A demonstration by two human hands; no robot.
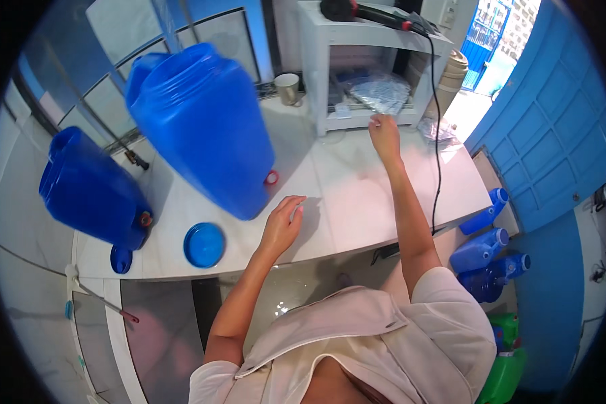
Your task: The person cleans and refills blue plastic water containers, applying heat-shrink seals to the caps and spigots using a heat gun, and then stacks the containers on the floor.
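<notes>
My right hand (385, 135) reaches to the mouth of a white open-fronted shelf unit (323, 81). Its curled fingers grip the lower corner of a clear plastic packet (381, 93) that lies in the unit. Over the white countertop (333, 222) hovers my left hand (283, 224), with nothing in it and its thumb apart from the fingers. Left of that hand stands a large blue plastic jerrycan (207, 126) without a lid, with a red ring (271, 177) low on its side. A round blue screw lid (204, 245) lies near the counter's front edge.
A smaller blue jerrycan (96, 189) stands at the left, with a small blue cap (121, 259) by it. A mug (287, 89) sits at the back. From a black tool (368, 12) atop the unit, a cable (437, 151) hangs across the counter. Blue jugs (480, 247) stand right.
</notes>
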